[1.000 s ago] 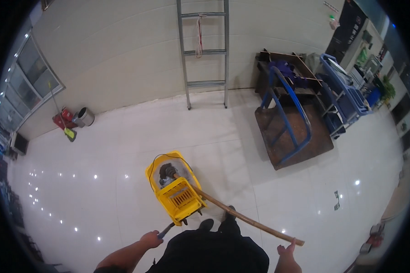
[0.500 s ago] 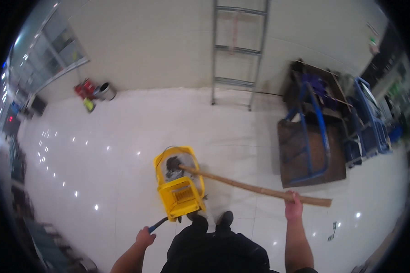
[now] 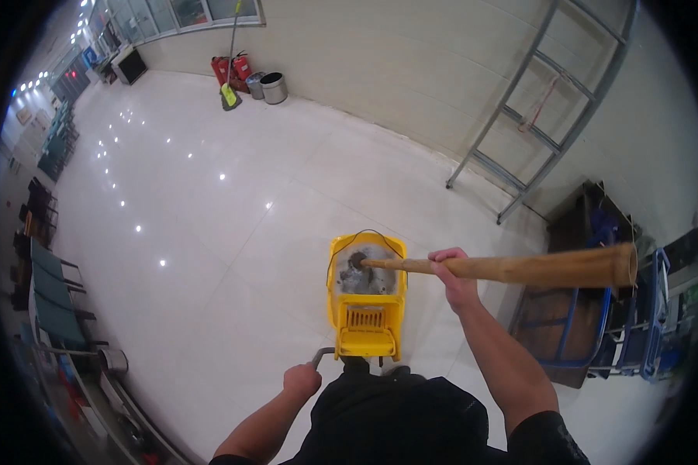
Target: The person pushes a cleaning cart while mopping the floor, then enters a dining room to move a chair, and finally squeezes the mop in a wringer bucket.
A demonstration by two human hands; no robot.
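Observation:
In front of my feet stands a yellow mop bucket [image 3: 333,291] with grey water in it and a slotted yellow wringer [image 3: 368,341] at its near end. My left hand [image 3: 302,380] is closed around the wringer's bent lever [image 3: 323,354], at the bucket's near left side. My right hand [image 3: 457,283] grips the long wooden handle of a mop [image 3: 535,268], whose thick end sticks out to the right, close to the camera. The dark mop head [image 3: 357,262] sits in the water at the far end of the bucket, largely submerged.
A metal ladder [image 3: 549,143] leans on the wall at far right. Below it stand brown boards and a blue-framed cart [image 3: 651,318]. Fire extinguishers [image 3: 240,67], a metal bin [image 3: 274,88] and a green mop [image 3: 229,96] are by the far wall; chairs [image 3: 58,298] line the left.
The view has turned left, so ladder and cart appear farther right. My right hand now shows nearer the bucket, with the mop handle raised toward the camera. Both hands keep their grips.

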